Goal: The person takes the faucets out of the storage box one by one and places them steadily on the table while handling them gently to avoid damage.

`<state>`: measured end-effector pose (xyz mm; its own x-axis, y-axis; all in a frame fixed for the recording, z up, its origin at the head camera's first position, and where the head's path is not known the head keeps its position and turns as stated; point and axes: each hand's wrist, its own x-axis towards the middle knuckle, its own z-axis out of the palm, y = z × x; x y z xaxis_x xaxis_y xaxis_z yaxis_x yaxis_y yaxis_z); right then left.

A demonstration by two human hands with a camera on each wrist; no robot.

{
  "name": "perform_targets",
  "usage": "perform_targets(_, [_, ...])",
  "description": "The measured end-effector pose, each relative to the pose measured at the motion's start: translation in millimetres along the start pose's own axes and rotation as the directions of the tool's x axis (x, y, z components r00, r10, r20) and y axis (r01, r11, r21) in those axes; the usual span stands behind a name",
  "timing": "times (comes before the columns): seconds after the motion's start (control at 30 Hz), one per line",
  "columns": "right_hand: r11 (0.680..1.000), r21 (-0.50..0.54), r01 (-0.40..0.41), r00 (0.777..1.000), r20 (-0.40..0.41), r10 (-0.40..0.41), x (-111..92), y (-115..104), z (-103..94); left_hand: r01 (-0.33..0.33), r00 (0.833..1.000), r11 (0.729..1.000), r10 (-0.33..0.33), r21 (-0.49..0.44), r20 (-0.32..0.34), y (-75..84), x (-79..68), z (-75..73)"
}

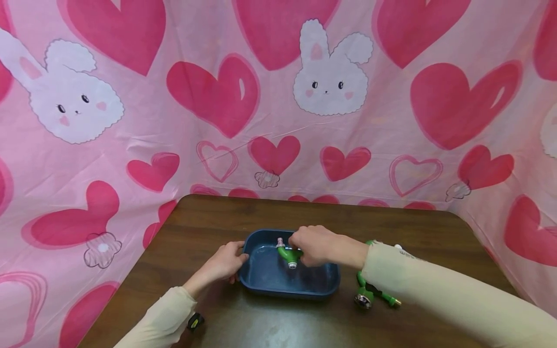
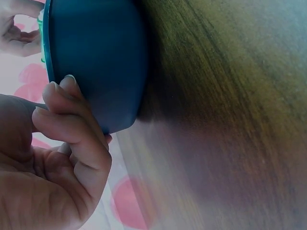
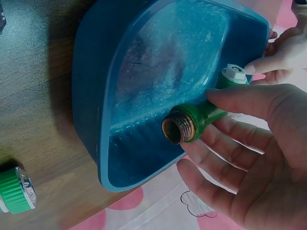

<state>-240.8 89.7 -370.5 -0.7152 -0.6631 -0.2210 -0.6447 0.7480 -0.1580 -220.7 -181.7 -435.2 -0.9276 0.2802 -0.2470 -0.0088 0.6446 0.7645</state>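
My left hand (image 1: 223,262) grips the left end of a dark blue rectangular basin (image 1: 270,288), with fingertips against its outer wall (image 2: 103,62) in the left wrist view. Over the basin, my right hand (image 1: 316,245) holds a green pipe fitting (image 1: 287,253) between thumb and fingers. The fitting's threaded brass mouth (image 3: 178,128) faces away from the palm in the right wrist view, and a white hex cap (image 3: 234,73) sits on its branch. In the head view a pale ribbed end (image 1: 280,242) points up. The basin holds a shallow layer of clear water (image 3: 168,57).
Right of the basin, under my right forearm, lies a green assembly with a shiny round end (image 1: 363,300) and a brass tip (image 1: 394,302). A small black object (image 1: 196,321) lies by my left sleeve. Pink heart-print cloth (image 1: 278,121) hangs behind the brown wooden table (image 1: 226,210).
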Motion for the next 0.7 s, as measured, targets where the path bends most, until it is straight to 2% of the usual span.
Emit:
perform_targets(0.33, [1.000,-0.003,0.024,0.999,-0.036,-0.024,-6.5,1.6,-0.7,0.008,1.000,1.000,-0.008,-0.005,0.001,-0.3,-1.4,-0.1])
perform_targets(0.7, [0.998,0.064,-0.028,0.999,-0.017,0.029,-15.4,0.3,-4.0,0.008,1.000,1.000,-0.008,-0.009,0.000,0.4,-1.2,0.1])
